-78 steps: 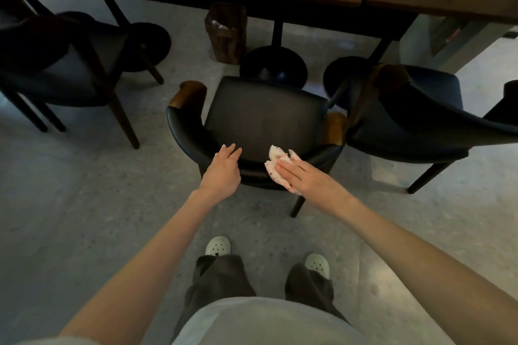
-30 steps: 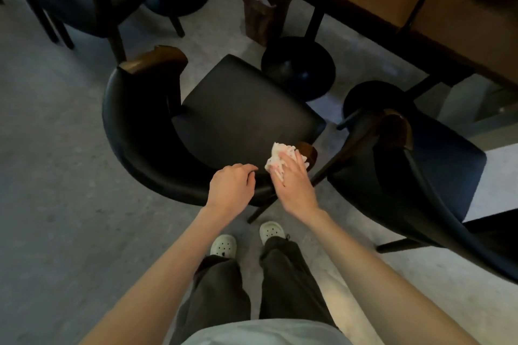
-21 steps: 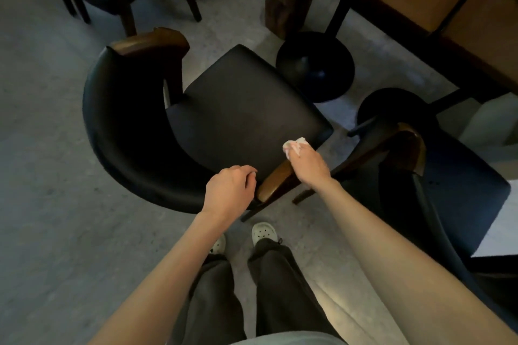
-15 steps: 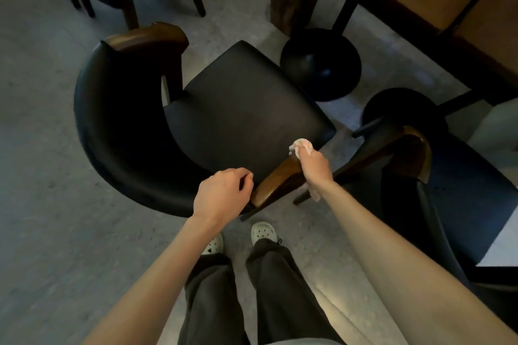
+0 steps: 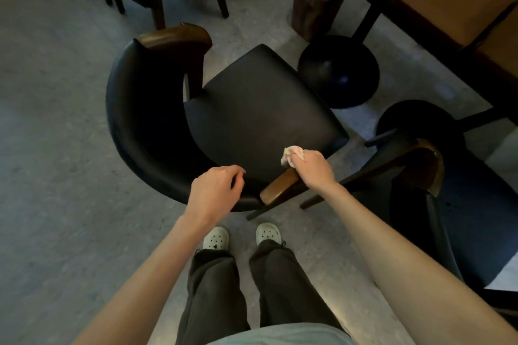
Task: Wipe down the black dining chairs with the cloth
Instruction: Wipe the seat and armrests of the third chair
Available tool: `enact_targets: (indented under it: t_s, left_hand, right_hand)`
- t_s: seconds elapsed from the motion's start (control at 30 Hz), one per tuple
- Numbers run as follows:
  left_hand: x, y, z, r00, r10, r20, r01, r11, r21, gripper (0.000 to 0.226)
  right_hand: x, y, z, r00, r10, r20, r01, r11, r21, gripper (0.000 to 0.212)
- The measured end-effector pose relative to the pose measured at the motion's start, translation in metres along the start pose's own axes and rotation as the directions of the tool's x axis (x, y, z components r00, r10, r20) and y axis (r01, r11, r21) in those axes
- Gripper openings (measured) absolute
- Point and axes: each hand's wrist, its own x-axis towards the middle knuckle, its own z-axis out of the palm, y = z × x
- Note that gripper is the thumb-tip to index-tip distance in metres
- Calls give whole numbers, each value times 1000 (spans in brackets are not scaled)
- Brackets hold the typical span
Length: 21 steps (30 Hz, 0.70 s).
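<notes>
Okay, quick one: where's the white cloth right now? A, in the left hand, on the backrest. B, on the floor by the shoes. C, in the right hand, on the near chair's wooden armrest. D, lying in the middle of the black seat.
C: the right hand grips the bunched cloth at the end of the wooden armrest of the black chair.

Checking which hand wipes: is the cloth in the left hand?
No, the right hand grips the cloth at the armrest; the left hand has none.
</notes>
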Motion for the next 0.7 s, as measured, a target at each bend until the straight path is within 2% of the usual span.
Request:
enact_targets:
  t_s: [0.1, 0.17, 0.27, 0.37, 0.5, 0.6, 0.7]
  left_hand:
    - [-6, -30, -13, 999, 51, -9, -51, 999, 4, 25]
    - [-10, -54, -20, 993, 83, -84, -78, 995, 66, 24]
    - [-15, -87, -35, 983, 37, -181, -23, 997, 74, 31]
    - [-14, -115, -52, 971, 23, -236, -8, 998, 61, 39]
    - [-1, -153, -70, 970, -10, -243, 20, 999, 40, 45]
    - [14, -180, -84, 981, -7, -193, 6, 1000, -4, 46]
    - [32, -208, -100, 987, 85, -134, -89, 996, -30, 46]
  right_hand:
    - [-24, -14, 10, 995, -73, -69, 70, 997, -41, 39]
    - [-48, -33, 22, 984, -166, -65, 157, 980, -121, 39]
    - [-81, -61, 47, 947, -302, -109, 277, 940, -198, 27]
    - [-93, -71, 59, 949, -276, -152, 257, 958, -129, 25]
    - [-97, -91, 57, 972, -218, -86, 206, 969, -135, 37]
    - [-99, -125, 70, 963, -260, -74, 256, 965, -63, 37]
    - [-90, -179, 100, 944, -328, -25, 329, 943, 44, 38]
